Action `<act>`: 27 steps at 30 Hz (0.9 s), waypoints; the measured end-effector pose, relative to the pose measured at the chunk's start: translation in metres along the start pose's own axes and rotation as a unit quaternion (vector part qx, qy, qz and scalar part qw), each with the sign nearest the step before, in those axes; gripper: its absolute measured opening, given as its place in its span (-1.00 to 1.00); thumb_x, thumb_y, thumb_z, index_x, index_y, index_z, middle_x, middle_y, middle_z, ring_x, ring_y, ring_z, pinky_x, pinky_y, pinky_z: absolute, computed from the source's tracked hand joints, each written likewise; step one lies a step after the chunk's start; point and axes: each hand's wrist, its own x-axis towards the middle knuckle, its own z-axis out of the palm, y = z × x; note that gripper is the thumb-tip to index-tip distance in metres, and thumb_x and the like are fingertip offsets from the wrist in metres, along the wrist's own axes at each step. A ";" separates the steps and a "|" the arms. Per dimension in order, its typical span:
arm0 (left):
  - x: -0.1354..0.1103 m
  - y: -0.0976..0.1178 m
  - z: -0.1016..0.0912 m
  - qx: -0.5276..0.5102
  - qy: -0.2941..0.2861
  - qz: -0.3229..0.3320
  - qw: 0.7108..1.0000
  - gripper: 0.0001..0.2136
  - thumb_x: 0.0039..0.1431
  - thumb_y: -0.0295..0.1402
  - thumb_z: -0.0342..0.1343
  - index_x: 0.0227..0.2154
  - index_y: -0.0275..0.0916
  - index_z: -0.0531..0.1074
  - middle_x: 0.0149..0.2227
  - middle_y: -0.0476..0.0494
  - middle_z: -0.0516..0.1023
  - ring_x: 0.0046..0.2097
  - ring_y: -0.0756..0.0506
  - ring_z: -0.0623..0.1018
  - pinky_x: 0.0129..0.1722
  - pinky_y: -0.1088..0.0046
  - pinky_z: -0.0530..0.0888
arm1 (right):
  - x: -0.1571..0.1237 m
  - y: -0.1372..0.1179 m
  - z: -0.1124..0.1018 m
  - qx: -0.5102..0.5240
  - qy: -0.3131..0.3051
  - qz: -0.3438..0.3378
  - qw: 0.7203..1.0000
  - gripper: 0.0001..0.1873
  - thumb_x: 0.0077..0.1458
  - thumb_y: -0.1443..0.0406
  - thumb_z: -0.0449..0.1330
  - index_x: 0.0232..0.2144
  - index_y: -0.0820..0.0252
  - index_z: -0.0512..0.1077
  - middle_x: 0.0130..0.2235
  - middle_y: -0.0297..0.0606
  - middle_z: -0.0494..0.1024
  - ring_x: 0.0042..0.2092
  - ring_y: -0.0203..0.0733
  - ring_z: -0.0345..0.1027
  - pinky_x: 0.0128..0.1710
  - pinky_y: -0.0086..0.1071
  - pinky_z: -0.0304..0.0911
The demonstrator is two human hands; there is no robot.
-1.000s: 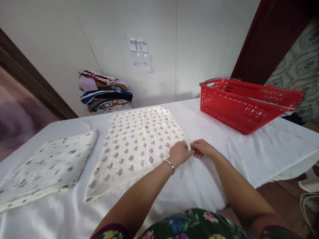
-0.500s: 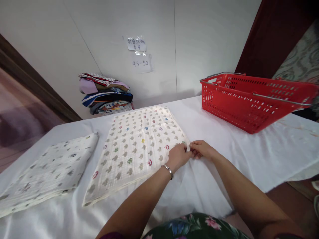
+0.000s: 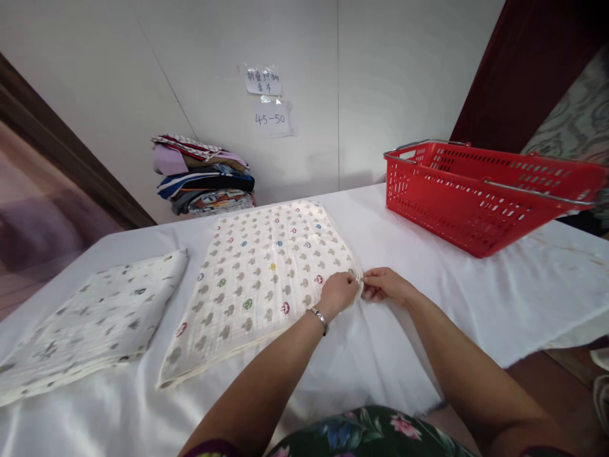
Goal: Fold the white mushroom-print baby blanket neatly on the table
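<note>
A cream cloth (image 3: 259,273) printed with grey and coloured mushrooms lies folded in layers on the white-covered table. Its near right corner is between my two hands. My left hand (image 3: 339,293), with a metal bracelet at the wrist, is closed on that corner, its fingertips partly hidden. Just to its right, my right hand (image 3: 384,284) pinches the layered edge between thumb and fingers. To the left lies a second folded cloth (image 3: 102,311), white with small grey and dark figures; neither hand touches it.
A red plastic basket (image 3: 442,206) with metal handles stands at the back right of the white tablecloth (image 3: 476,304). Against the wall at the back left rises a stack of folded fabrics (image 3: 204,178). Handwritten paper signs (image 3: 273,119) are taped to the wall.
My left hand has shifted slightly left along the cloth corner, while my right hand stays at the edge. The camera view has tilted a little; the cloths look unmoved.
</note>
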 end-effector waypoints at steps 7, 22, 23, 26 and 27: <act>-0.005 0.004 0.010 0.126 0.073 0.095 0.985 -0.80 0.17 -0.34 -0.07 -0.38 -0.21 0.45 -0.31 -0.12 0.52 -0.25 -0.09 0.48 -0.30 0.44 0.33 | 0.000 -0.002 0.003 0.012 0.015 -0.002 1.000 -0.96 0.01 0.40 0.11 -0.43 0.26 0.37 -0.61 -0.33 0.48 -0.60 -0.36 0.34 -0.66 -0.56 0.23; -0.027 -0.023 -0.007 0.024 0.055 0.126 0.990 -0.79 0.13 -0.28 0.04 -0.18 -0.16 0.45 -0.24 -0.02 0.49 -0.25 -0.02 0.46 -0.22 0.49 0.37 | 0.009 0.009 0.001 0.002 0.033 -0.016 0.999 -0.92 0.05 0.34 0.14 -0.44 0.27 0.37 -0.61 -0.26 0.49 -0.59 -0.32 0.37 -0.63 -0.53 0.29; -0.030 -0.030 -0.010 0.018 0.067 0.114 0.991 -0.77 0.11 -0.30 0.06 -0.17 -0.17 0.45 -0.24 -0.02 0.49 -0.25 -0.01 0.47 -0.20 0.49 0.38 | 0.009 0.010 0.000 0.002 0.037 -0.016 0.999 -0.92 0.05 0.34 0.14 -0.44 0.27 0.37 -0.61 -0.26 0.49 -0.59 -0.32 0.37 -0.64 -0.53 0.28; -0.041 -0.049 -0.018 0.011 0.089 0.107 0.990 -0.80 0.10 -0.34 0.08 -0.21 -0.20 0.46 -0.28 -0.03 0.49 -0.25 -0.01 0.47 -0.18 0.48 0.39 | 0.009 0.010 0.001 -0.002 0.048 -0.013 0.999 -0.92 0.06 0.35 0.13 -0.45 0.28 0.36 -0.62 -0.28 0.47 -0.61 -0.33 0.35 -0.66 -0.53 0.27; -0.046 -0.054 -0.020 0.008 0.092 0.114 0.989 -0.82 0.10 -0.34 0.08 -0.22 -0.19 0.47 -0.29 -0.02 0.49 -0.25 -0.01 0.47 -0.18 0.48 0.39 | 0.009 0.010 0.001 -0.003 0.051 -0.012 0.999 -0.92 0.06 0.36 0.13 -0.45 0.27 0.36 -0.63 -0.29 0.47 -0.61 -0.33 0.35 -0.66 -0.53 0.27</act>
